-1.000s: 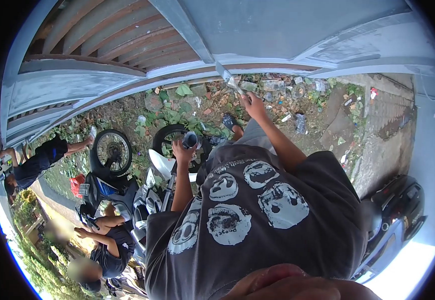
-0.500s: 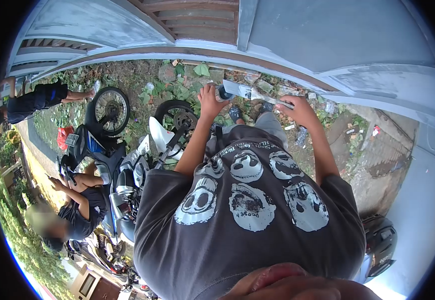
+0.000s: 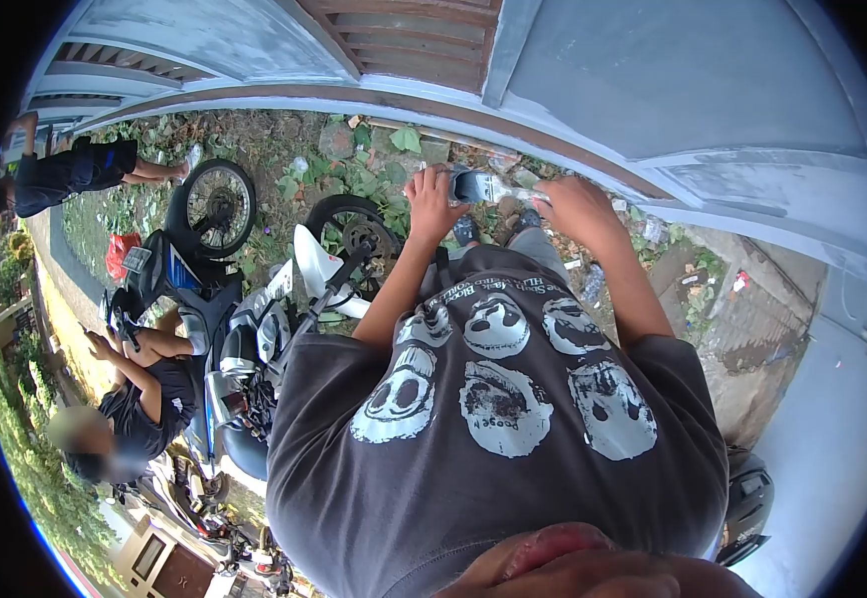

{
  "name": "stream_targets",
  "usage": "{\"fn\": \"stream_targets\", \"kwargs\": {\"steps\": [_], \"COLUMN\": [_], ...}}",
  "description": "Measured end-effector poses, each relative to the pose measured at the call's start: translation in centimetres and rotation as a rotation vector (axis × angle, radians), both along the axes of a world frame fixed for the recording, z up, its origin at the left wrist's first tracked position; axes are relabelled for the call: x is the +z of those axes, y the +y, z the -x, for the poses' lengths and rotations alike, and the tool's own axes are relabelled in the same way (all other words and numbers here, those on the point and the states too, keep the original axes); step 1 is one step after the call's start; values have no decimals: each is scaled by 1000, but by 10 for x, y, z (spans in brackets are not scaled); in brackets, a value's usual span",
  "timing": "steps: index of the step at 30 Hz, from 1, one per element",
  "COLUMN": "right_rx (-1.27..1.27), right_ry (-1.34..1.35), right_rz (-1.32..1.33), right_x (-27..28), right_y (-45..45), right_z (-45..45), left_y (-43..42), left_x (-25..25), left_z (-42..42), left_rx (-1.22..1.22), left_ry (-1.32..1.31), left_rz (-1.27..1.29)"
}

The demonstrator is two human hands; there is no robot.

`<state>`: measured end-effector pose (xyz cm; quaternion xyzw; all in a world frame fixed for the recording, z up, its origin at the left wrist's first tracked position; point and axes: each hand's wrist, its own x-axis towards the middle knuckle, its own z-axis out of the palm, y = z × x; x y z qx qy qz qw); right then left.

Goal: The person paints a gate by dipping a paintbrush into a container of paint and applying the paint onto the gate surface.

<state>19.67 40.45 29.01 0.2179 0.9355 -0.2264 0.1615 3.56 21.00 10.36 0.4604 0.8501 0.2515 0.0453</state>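
My left hand (image 3: pixel 433 206) is wrapped round a small dark paint container (image 3: pixel 461 186), held out in front of my shirt. A wide paintbrush (image 3: pixel 498 189) is in my right hand (image 3: pixel 580 211), gripped by its handle. Its pale, paint-covered head points left and sits at the container's mouth; the bristle tips are partly hidden there. Both hands are near each other, above my feet and a little short of the grey-blue painted wall (image 3: pixel 673 90).
Weeds and litter cover the ground (image 3: pixel 284 149) along the wall. Parked motorcycles (image 3: pixel 244 339) stand close on my left, where one person (image 3: pixel 149 399) sits. Another person (image 3: pixel 75 179) stands farther along the wall. A dark helmet-like object (image 3: pixel 747 503) is behind me on the right.
My right hand has moved left and slightly up, bringing the brush head from over the container's rim into its mouth. The container has tilted a little toward the brush.
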Motion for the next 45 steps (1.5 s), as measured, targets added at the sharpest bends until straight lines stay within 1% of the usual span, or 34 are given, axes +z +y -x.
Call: {"fn": "stream_targets", "kwargs": {"steps": [2, 5, 14, 17, 21, 23, 27, 29, 33, 36, 38, 42, 44, 45], "right_rx": [39, 70, 110, 112, 111, 101, 104, 78, 20, -13, -40, -51, -113, -128], "right_ry": [12, -18, -2, 32, 82, -9, 5, -107, -57, -121, -76, -101, 16, 91], "right_rz": [-43, -53, -125, -142, -139, -140, -151, -131, -109, -102, -115, -104, -56, 21], "right_x": [3, -13, 11, -12, -1, 9, 25, 32, 45, 48, 52, 59, 62, 54], "right_y": [-9, -20, -37, -47, -53, -47, -33, -27, -22, -17, -14, -4, 3, 13], "right_z": [13, 24, 26, 32, 35, 31, 14, 8, 0, -4, -10, -15, -22, -28], "left_y": [0, -2, -13, -10, -9, -11, -15, -18, -18, -18, -19, -18, -18, -19], "left_x": [3, 6, 4, 5, 5, 6, 3, -2, -4, -4, -4, -5, -7, -8], "left_z": [0, -1, 2, 0, -2, -1, 3, 5, 7, 8, 7, 9, 11, 12], "left_rx": [1, -3, 47, 25, 20, 27, 41, 50, 31, 26, 28, 58, 68, 81], "left_ry": [7, -4, -27, -9, -31, -35, -47, -47, -8, -1, -2, -24, -23, -36], "left_rz": [-9, -34, -70, -49, -31, -46, -35, -17, 5, 28, 32, 26, 32, 20]}}
